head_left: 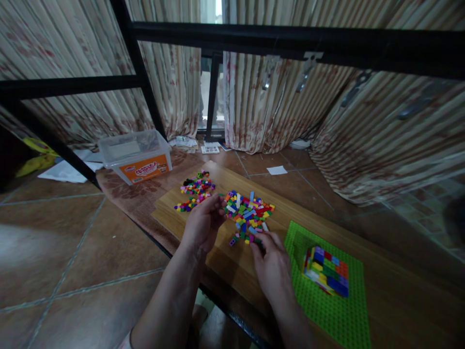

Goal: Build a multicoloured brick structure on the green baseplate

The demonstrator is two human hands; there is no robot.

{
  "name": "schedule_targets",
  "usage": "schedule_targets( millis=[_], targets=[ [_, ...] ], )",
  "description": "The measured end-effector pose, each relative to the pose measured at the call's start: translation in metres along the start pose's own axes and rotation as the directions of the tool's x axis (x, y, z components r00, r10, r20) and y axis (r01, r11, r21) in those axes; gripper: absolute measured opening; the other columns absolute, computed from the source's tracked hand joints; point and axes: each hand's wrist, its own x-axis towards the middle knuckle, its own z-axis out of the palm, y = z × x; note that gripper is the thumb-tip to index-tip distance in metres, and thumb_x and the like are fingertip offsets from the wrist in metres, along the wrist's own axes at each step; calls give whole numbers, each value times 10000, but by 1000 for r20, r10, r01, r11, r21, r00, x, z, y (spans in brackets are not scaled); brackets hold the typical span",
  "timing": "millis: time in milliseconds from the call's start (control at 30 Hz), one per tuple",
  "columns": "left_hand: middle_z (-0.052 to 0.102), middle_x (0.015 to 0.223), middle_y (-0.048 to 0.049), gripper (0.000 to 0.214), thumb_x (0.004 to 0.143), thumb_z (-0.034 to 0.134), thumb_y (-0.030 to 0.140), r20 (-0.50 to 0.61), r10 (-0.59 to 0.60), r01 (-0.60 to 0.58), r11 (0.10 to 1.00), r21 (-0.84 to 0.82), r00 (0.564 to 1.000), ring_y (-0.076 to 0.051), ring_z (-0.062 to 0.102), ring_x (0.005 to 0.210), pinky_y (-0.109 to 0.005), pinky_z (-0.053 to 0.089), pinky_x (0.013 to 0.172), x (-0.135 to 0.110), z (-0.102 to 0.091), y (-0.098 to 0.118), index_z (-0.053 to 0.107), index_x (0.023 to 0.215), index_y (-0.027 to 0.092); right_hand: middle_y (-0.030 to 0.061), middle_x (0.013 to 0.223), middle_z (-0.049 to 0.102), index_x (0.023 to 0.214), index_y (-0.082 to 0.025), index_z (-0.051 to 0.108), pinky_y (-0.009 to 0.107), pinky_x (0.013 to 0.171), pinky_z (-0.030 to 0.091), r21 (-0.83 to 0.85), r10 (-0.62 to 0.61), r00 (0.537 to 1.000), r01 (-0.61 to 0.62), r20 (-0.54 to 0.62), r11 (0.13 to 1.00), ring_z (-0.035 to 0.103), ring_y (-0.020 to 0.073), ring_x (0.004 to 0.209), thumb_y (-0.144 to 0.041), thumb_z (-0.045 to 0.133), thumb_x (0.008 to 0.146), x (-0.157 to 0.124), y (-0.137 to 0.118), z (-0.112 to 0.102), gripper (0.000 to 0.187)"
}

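Observation:
My left hand [207, 218] is raised over the left side of a loose pile of toy building bricks [249, 213], its fingers curled in. Whatever those fingers hold, if anything, is hidden. My right hand [271, 257] reaches the near edge of the same pile, with thumb and fingertips drawn together among small bricks. What lies between them is too small to make out. To the right of that hand, a green studded baseplate [348, 320] carries a low multicoloured brick block [329, 271].
Bricks rest on a wooden board [214, 177] over a brown cloth [123, 194]. A second heap of smaller pieces [198, 189] sits left of the pile. Behind stands a clear plastic tub [134, 155] with an orange label. A black metal frame [254, 36] crosses in front of curtains.

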Motion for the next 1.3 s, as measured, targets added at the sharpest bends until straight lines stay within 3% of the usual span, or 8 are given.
schedule_targets(
  millis=[167, 333, 567, 1000, 1200, 1300],
  targets=[
    [598, 638, 15, 124, 795, 647, 205, 6, 7, -7, 1000, -12, 1000, -34, 498, 481, -146, 441, 476, 0, 0, 0, 624, 715, 112, 78, 952, 636, 984, -190, 655, 339, 767, 479, -4, 94, 993, -94, -77, 996, 618, 205, 827, -269, 455, 890, 6, 9, -10, 235],
    [585, 632, 23, 124, 784, 657, 209, 19, 1, 0, 1000, -7, 1000, -37, 502, 487, -151, 447, 478, 0, -2, 0, 629, 710, 114, 128, 966, 647, 1008, -147, 661, 378, 773, 456, -123, 156, 974, -177, -166, 976, 602, 248, 864, -302, 422, 881, 12, 23, -12, 313],
    [583, 625, 24, 121, 796, 645, 213, 6, -17, 17, 1000, -9, 1000, -39, 499, 482, -154, 447, 485, -1, -2, 0, 626, 720, 121, 120, 981, 660, 1041, -156, 663, 380, 815, 455, -82, 164, 975, -177, -151, 981, 609, 244, 878, -340, 433, 880, 16, 29, -8, 336],
    [592, 649, -1, 172, 864, 557, 174, 3, -16, 16, 999, -38, 1000, -47, 509, 489, -158, 466, 477, 1, -6, 8, 630, 724, 106, 93, 1001, 686, 1048, -180, 670, 337, 787, 445, -99, 206, 978, -208, -32, 973, 631, 230, 910, -351, 423, 892, 27, 15, -2, 339],
    [586, 653, 1, 168, 863, 564, 168, 3, -24, 24, 997, -69, 1000, -45, 499, 482, -163, 472, 472, 3, -9, 10, 631, 725, 100, 67, 907, 726, 976, -194, 689, 310, 742, 471, 72, 211, 977, -212, 27, 975, 666, 205, 818, -393, 418, 898, 25, 9, 0, 345],
    [578, 647, 5, 168, 868, 559, 164, 3, -25, 25, 997, -70, 1000, -46, 499, 481, -163, 472, 469, 3, -11, 12, 632, 732, 98, 68, 897, 724, 1000, -194, 685, 311, 721, 480, 97, 247, 968, -242, -37, 965, 666, 204, 789, -402, 411, 901, 28, 13, 1, 357]
  ],
)
